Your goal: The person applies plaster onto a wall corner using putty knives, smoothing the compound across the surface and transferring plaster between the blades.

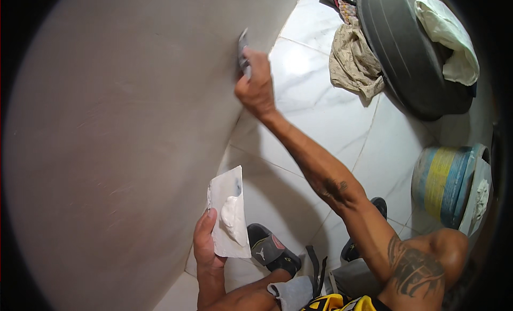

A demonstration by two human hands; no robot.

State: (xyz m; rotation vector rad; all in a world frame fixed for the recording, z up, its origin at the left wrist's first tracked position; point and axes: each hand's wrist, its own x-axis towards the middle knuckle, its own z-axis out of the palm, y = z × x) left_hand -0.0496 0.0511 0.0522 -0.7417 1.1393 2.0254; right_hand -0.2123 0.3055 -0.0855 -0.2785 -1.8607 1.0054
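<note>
My right hand (255,84) grips a metal scraper (243,46), held at the smooth grey wall (112,129) near its bottom edge, high in the head view. Most of the scraper's handle is hidden by my fingers. In my left hand (206,236) is a thin white board (222,188), held beside the wall low in the middle, with a lump of white paste (232,220) on its face.
The white tiled floor (299,150) meets the wall diagonally. At the upper right lie a crumpled beige cloth (352,60) and a large black tub (401,81) with a pale cloth over it. A striped bucket (438,183) stands at right. My slippered feet (267,247) are below.
</note>
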